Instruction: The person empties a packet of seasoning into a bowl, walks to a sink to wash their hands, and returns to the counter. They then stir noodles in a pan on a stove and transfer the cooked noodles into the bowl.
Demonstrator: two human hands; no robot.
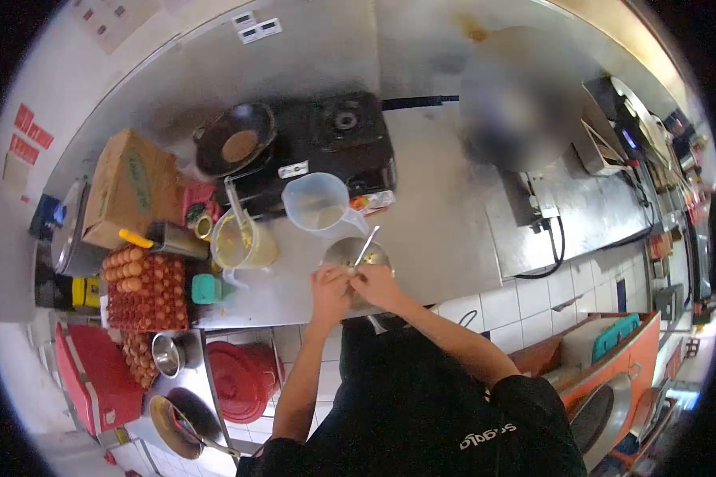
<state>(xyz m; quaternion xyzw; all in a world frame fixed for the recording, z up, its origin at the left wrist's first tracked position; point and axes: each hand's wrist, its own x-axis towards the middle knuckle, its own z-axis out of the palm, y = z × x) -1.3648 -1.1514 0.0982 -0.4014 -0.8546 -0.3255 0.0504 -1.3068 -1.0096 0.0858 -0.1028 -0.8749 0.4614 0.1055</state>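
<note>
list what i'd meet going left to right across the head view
stack of egg trays → jug with yellowish contents → left hand → right hand → black cord → teal item

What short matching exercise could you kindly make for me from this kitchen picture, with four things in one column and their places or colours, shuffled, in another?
Things:
1. Metal bowl
2. Wok
3. Egg trays
4. Cardboard box

Places or colours:
A. Dark red
B. Brown, with green print
C. Has the left hand and right hand over its near side
D. On the black stove

Pairs: 1-C, 2-D, 3-A, 4-B
</note>
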